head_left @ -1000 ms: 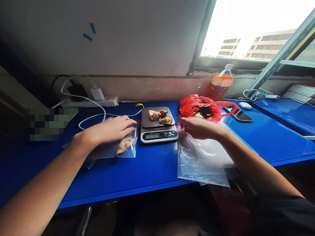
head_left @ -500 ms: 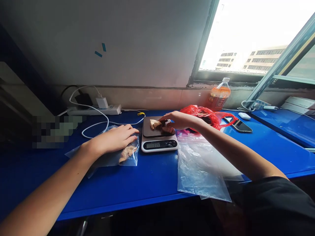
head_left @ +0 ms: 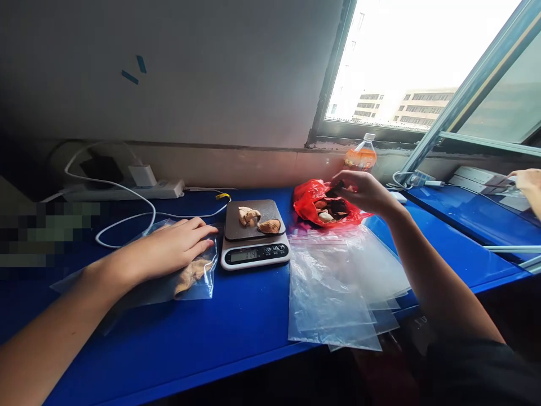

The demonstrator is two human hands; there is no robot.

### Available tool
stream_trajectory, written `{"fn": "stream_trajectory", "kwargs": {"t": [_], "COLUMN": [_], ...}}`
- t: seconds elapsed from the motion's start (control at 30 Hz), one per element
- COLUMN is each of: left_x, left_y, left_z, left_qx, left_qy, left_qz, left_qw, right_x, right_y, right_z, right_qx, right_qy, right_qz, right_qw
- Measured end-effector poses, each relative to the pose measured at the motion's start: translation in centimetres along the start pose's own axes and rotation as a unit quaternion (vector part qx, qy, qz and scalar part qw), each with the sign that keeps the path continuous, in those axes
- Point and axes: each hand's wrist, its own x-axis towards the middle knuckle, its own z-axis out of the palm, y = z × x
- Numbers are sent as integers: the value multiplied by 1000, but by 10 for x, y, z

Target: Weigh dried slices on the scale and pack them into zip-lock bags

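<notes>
My left hand (head_left: pixel 173 248) lies flat with fingers stretched over a clear plastic bag (head_left: pixel 205 288), which holds a tan, wrinkled dried piece (head_left: pixel 191 277). Beside it stands a kitchen scale (head_left: pixel 256 256) with a lit display. On its plate rest a pale dried piece (head_left: pixel 248 216) and a brown one (head_left: pixel 269 226), apart from each other. At the mouth of an open red plastic bag (head_left: pixel 305 203), my right hand (head_left: pixel 361 189) has its fingers curled over dark contents; what they grip is hidden. Several brown dried pieces and a whitish one show inside the bag.
Clear zip bags (head_left: pixel 329 299) lie stacked at the front edge of the blue table (head_left: pixel 236 332). Behind are a drink bottle (head_left: pixel 361 155), a power strip (head_left: pixel 164 190) and a white cable (head_left: pixel 127 183). Another person's hand (head_left: pixel 530 186) shows at the right edge.
My right hand has left the scale plate and moved right to the red bag. The brown piece now lies uncovered on the plate. My left hand stays on the clear bag.
</notes>
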Motion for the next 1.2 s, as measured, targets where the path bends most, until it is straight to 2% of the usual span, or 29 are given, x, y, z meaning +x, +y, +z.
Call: {"fn": "stream_trajectory", "kwargs": {"t": [0.1, 0.2, 0.3, 0.4, 0.47, 0.57, 0.63, 0.77, 0.97, 1.13, 1.2], "left_x": [1, 2, 2, 2, 2, 2, 2, 3, 2, 1, 0], "left_y": [5, 8, 6, 5, 5, 6, 6, 3, 2, 10, 13], "left_z": [-5, -9, -9, -8, -8, -8, -8, -7, -5, -9, -11], "left_qx": [-2, -7, -12, -12, -13, -9, -8, 0, -4, -17, -19], "left_qy": [-22, -28, -28, -28, -23, -13, -9, -16, -7, -7, -16], "left_qz": [-16, -31, -28, -20, -15, -8, -7, 0, 6, -16, -34], "left_qw": [1000, 999, 999, 999, 1000, 1000, 1000, 1000, 1000, 1000, 999], "right_x": [-15, -17, -15, -14, -14, -13, -11, -10, -15, -16, -15], "right_y": [25, 31, 33, 38, 38, 28, 22, 25, 46, 59, 62], "right_z": [-4, 3, 7, 8, 10, 17, 22, 23, 15, 18, 21], "right_qx": [14, -42, -99, -174, -215, -204, -185, -232, -298, -304, -304], "right_qy": [3, 15, 21, 15, -9, -120, -187, -208, -161, -231, -234], "right_qz": [63, 131, 157, 153, 117, 15, -13, 28, 80, 134, 136], "right_qw": [998, 990, 982, 973, 969, 972, 965, 950, 938, 914, 913]}}
